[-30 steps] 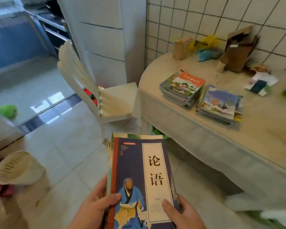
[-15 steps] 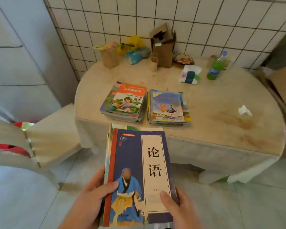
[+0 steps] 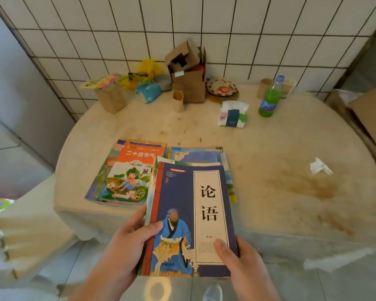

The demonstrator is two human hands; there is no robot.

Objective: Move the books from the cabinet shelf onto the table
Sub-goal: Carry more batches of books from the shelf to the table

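I hold a stack of books (image 3: 182,205) with a dark blue cover on top, over the near edge of the round table (image 3: 280,192). My left hand (image 3: 128,242) grips its left edge, thumb on the cover. My right hand (image 3: 237,259) grips its lower right corner, thumb on top. On the table lie two piles: one topped by an orange book (image 3: 130,172) on the left, and a blue-covered pile (image 3: 200,155) partly hidden behind the held stack.
Along the tiled wall stand a torn cardboard box (image 3: 189,77), a small brown box (image 3: 111,98), bags, a plate (image 3: 221,88), a tissue pack (image 3: 232,115) and a green bottle (image 3: 268,98). A crumpled tissue (image 3: 319,167) lies at right. A white chair (image 3: 24,231) stands left.
My view has swung from the floor and chair to face the table. The held stack has moved forward and now overlaps the table's near edge and the blue pile.
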